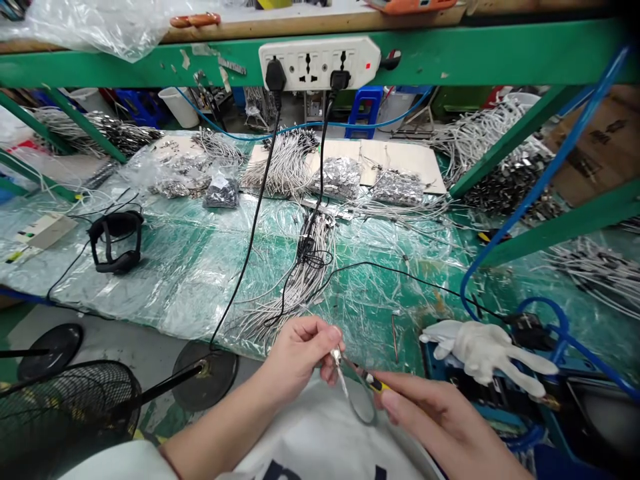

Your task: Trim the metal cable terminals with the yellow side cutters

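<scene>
My left hand (300, 357) pinches a thin silver cable (345, 390) near its metal connector end (336, 358), and the cable hangs down in a loop. My right hand (425, 417) grips a small tool with a yellow and black handle (376, 383). The tool's tip reaches toward the connector, right by my left fingertips. The contact point itself is hidden behind my fingers. A white cloth glove (480, 350) lies to the right of my hands, on a blue-framed machine or box.
A bench covered in clear plastic (190, 280) holds several bundles of silver cables (295, 280), bags of metal parts (340, 179) and a black headband-like strap (116, 240). A green shelf beam with a power strip (320, 63) crosses above. A black fan (70, 407) stands at lower left.
</scene>
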{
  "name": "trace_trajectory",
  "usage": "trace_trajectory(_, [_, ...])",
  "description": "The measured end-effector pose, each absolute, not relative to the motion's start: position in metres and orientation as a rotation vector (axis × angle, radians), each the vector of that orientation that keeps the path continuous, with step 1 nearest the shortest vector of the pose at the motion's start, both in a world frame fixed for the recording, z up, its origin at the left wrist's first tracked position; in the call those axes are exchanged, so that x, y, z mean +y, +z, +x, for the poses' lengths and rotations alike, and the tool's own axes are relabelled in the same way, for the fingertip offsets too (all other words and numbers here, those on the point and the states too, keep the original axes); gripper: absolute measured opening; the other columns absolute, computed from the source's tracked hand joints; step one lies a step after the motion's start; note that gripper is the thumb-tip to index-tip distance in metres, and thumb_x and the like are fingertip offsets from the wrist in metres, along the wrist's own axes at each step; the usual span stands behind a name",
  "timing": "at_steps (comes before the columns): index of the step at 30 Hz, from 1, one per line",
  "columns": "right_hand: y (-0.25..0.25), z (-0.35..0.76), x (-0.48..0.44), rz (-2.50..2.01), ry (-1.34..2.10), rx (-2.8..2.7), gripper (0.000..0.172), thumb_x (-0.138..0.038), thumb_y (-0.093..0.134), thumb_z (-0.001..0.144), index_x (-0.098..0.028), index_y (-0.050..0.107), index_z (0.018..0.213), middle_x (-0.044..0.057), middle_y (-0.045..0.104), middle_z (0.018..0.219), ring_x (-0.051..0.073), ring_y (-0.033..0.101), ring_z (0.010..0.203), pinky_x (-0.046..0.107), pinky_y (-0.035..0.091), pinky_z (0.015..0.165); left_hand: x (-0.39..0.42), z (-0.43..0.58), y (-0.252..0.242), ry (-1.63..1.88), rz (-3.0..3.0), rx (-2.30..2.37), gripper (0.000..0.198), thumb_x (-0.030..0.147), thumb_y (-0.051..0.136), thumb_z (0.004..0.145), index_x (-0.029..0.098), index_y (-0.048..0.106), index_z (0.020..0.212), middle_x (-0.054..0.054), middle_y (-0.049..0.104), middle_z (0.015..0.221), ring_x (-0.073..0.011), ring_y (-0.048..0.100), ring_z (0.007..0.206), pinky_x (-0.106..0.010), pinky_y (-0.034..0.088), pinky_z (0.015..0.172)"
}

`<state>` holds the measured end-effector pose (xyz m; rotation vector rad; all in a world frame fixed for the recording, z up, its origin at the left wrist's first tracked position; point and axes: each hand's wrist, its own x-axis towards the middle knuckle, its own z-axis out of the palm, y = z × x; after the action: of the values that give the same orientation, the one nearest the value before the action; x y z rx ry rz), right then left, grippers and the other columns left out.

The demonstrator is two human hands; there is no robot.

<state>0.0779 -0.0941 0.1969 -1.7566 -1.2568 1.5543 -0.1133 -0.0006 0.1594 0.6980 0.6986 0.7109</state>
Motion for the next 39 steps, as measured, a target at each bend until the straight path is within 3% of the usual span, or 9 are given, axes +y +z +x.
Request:
trace_trajectory(3, [0.194, 0.080, -0.089, -1.541, 1.773, -1.146, 0.046, -0.056, 0.051, 0.090, -0.018, 0.074, 0.079, 0.004, 0.065, 0.070, 0.017, 0.060, 0.070, 0.026, 0.050, 0.070, -0.003, -0.109, 0.161, 0.682, 0.599, 0.643, 0.040, 0.047, 0.079, 0.076, 0.012, 0.064, 0.067, 0.005, 0.048, 0.044, -0.0045, 0.042, 0.035, -0.018, 0.044, 0.038])
trace_trajectory(5, [0.193, 0.081, -0.086, -1.410, 1.897, -1.100, 0.053, -0.057, 0.047, 0.092, -0.016, 0.067, 0.065, 0.002, 0.060, 0.063, 0.014, 0.055, 0.062, 0.025, 0.047, 0.063, -0.005, -0.106, 0.163, 0.672, 0.551, 0.624, 0.041, 0.048, 0.080, 0.074, 0.012, 0.064, 0.066, 0.006, 0.046, 0.044, -0.0037, 0.038, 0.035, -0.018, 0.044, 0.037])
trace_trajectory(8, [0.192, 0.083, -0.085, -1.565, 1.759, -1.098, 0.049, -0.061, 0.053, 0.088, -0.018, 0.074, 0.081, 0.006, 0.068, 0.074, 0.019, 0.062, 0.072, 0.028, 0.052, 0.069, -0.004, -0.105, 0.165, 0.698, 0.567, 0.684, 0.038, 0.046, 0.080, 0.075, 0.012, 0.064, 0.070, 0.006, 0.048, 0.048, -0.0042, 0.040, 0.037, -0.017, 0.044, 0.036])
trace_trajectory(12, [0.187, 0.085, -0.088, -1.811, 1.431, -1.145, 0.054, -0.062, 0.058, 0.085, -0.023, 0.069, 0.120, 0.012, 0.071, 0.114, 0.029, 0.064, 0.111, 0.038, 0.055, 0.092, 0.000, -0.108, 0.166, 0.730, 0.661, 0.822, 0.033, 0.042, 0.076, 0.079, 0.012, 0.065, 0.082, 0.006, 0.051, 0.052, -0.0055, 0.045, 0.039, -0.017, 0.045, 0.037])
trace_trajectory(16, [0.175, 0.075, -0.094, -1.832, 1.185, -1.254, 0.047, -0.054, 0.060, 0.086, -0.024, 0.066, 0.123, 0.011, 0.064, 0.130, 0.029, 0.058, 0.122, 0.040, 0.050, 0.103, 0.002, -0.109, 0.164, 0.739, 0.688, 0.885, 0.033, 0.042, 0.072, 0.083, 0.015, 0.056, 0.075, 0.007, 0.051, 0.050, -0.0060, 0.044, 0.037, -0.018, 0.045, 0.035])
trace_trajectory(24, [0.161, 0.060, -0.099, -1.670, 1.272, -0.981, 0.027, -0.045, 0.073, 0.079, -0.022, 0.070, 0.092, 0.003, 0.073, 0.085, 0.018, 0.070, 0.078, 0.020, 0.058, 0.070, 0.000, -0.110, 0.165, 0.614, 0.707, 0.855, 0.035, 0.046, 0.070, 0.084, 0.017, 0.051, 0.079, 0.006, 0.054, 0.050, -0.0080, 0.048, 0.035, -0.021, 0.049, 0.038])
trace_trajectory(29, [0.166, 0.068, -0.097, -1.578, 1.371, -0.969, 0.023, -0.044, 0.075, 0.078, -0.023, 0.071, 0.089, 0.000, 0.070, 0.082, 0.015, 0.067, 0.076, 0.017, 0.055, 0.070, 0.000, -0.121, 0.164, 0.371, 0.808, 0.808, 0.054, 0.063, 0.055, 0.088, 0.014, 0.054, 0.065, 0.003, 0.050, 0.047, -0.0067, 0.043, 0.034, -0.018, 0.041, 0.035])
trace_trajectory(33, [0.167, 0.075, -0.092, -1.594, 1.459, -0.866, 0.030, -0.048, 0.074, 0.079, -0.022, 0.071, 0.094, 0.000, 0.066, 0.077, 0.013, 0.060, 0.071, 0.019, 0.052, 0.069, -0.001, -0.126, 0.165, 0.269, 0.734, 0.703, 0.052, 0.058, 0.056, 0.090, 0.017, 0.045, 0.060, 0.008, 0.035, 0.043, -0.0042, 0.028, 0.033, -0.016, 0.033, 0.034])
trace_trajectory(39, [0.164, 0.081, -0.085, -1.541, 1.577, -0.799, 0.034, -0.050, 0.074, 0.079, -0.020, 0.071, 0.095, -0.002, 0.058, 0.071, 0.012, 0.051, 0.067, 0.022, 0.046, 0.067, -0.005, -0.128, 0.174, 0.164, 0.433, 0.543, 0.048, 0.051, 0.054, 0.093, 0.019, 0.038, 0.061, 0.010, 0.026, 0.045, -0.0041, 0.013, 0.034, -0.016, 0.019, 0.032])
